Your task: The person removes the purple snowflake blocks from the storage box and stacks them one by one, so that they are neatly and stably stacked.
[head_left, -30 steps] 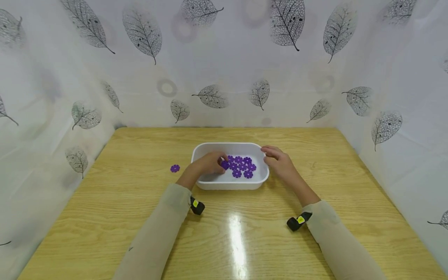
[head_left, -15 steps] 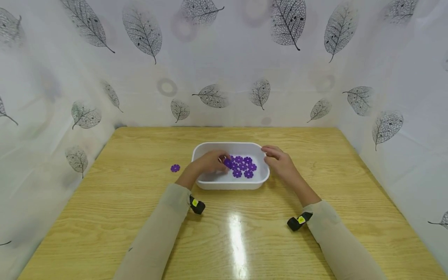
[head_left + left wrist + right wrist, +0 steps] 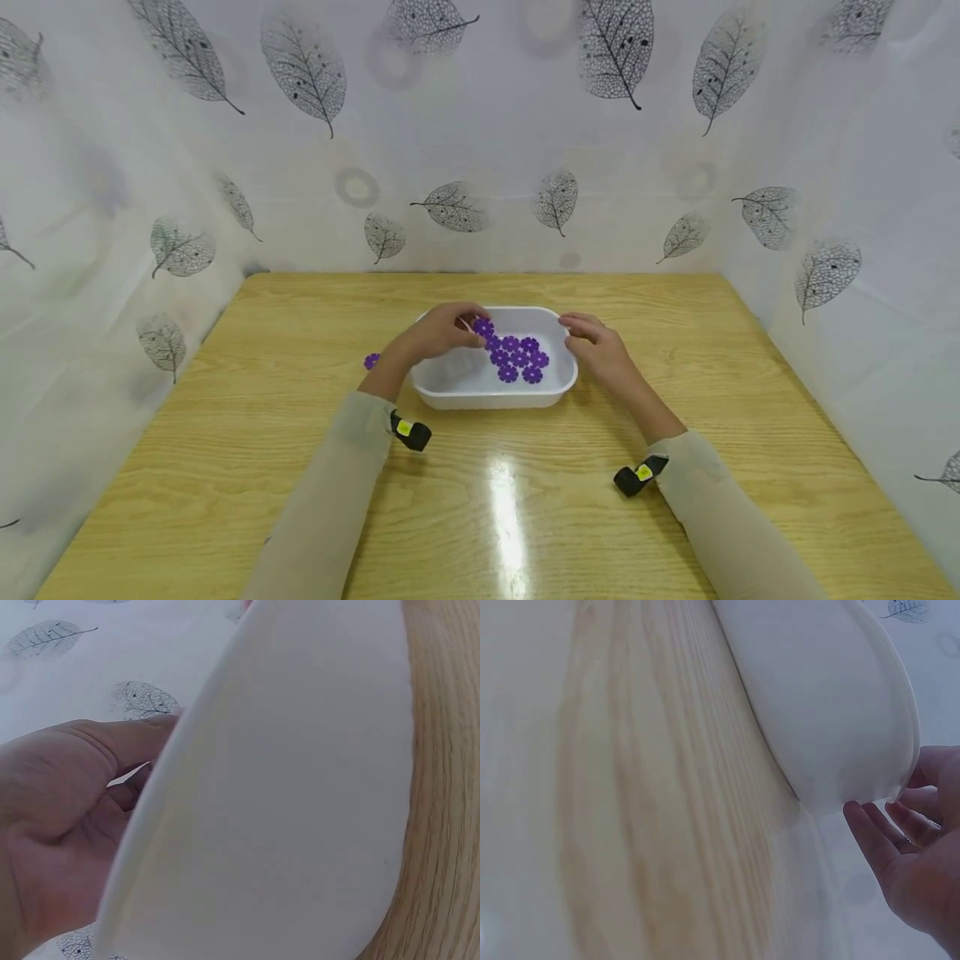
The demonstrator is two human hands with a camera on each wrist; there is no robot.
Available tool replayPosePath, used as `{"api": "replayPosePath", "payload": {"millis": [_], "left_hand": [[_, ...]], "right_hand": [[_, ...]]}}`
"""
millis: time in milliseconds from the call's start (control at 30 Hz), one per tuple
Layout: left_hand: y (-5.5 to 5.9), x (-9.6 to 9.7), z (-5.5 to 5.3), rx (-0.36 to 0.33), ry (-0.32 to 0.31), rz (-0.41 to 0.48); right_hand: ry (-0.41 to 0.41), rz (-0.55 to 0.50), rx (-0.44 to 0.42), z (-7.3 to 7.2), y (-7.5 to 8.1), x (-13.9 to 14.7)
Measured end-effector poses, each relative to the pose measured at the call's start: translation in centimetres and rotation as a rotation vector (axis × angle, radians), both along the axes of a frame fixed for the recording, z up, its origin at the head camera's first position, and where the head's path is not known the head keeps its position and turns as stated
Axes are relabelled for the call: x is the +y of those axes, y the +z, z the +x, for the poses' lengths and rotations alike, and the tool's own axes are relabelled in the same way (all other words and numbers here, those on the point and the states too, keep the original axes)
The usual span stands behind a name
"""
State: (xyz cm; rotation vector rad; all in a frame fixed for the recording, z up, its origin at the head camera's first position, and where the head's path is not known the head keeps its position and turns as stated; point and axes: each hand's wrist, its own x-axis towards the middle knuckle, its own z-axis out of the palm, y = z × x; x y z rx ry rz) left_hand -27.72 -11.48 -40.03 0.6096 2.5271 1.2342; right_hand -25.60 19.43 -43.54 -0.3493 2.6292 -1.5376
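Observation:
A white oblong plastic tub (image 3: 450,400) stands on the wooden table with several purple flower-shaped discs (image 3: 519,358) lying flat in its right half. Over the tub's back left part, my left hand (image 3: 442,332) pinches one more purple flower-shaped disc (image 3: 483,327) between thumb and fingers. The tub wall (image 3: 285,787) hides those fingertips in the left wrist view. At the tub's right end, my right hand (image 3: 606,354) holds the rim; in the right wrist view its fingers (image 3: 870,832) meet the outer wall.
A single purple disc (image 3: 371,361) lies on the table (image 3: 285,375) left of the tub, partly covered by my left wrist. A white curtain printed with leaves (image 3: 480,125) encloses the table at the back and sides. Black wrist cameras hang at both cuffs.
My left hand has lifted up and away from the tub floor, bringing the pinched disc toward the back rim. Its wrist now overlaps the loose disc. My right hand has stayed put.

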Motion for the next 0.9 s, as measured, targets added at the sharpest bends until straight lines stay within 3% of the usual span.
{"api": "replayPosePath", "payload": {"millis": [267, 700, 900], "left_hand": [[0.6, -1.9, 1.1, 0.030, 0.037, 0.056], [0.6, -7.2, 3.3, 0.015, 0.208, 0.090], [-0.2, -9.8, 3.9, -0.010, 0.283, 0.067]], "right_hand": [[-0.005, -0.001, 0.012, 0.2, 0.2, 0.0], [-0.015, 0.008, 0.022, 0.3, 0.1, 0.0], [-0.017, 0.005, 0.013, 0.4, 0.1, 0.0]]}}
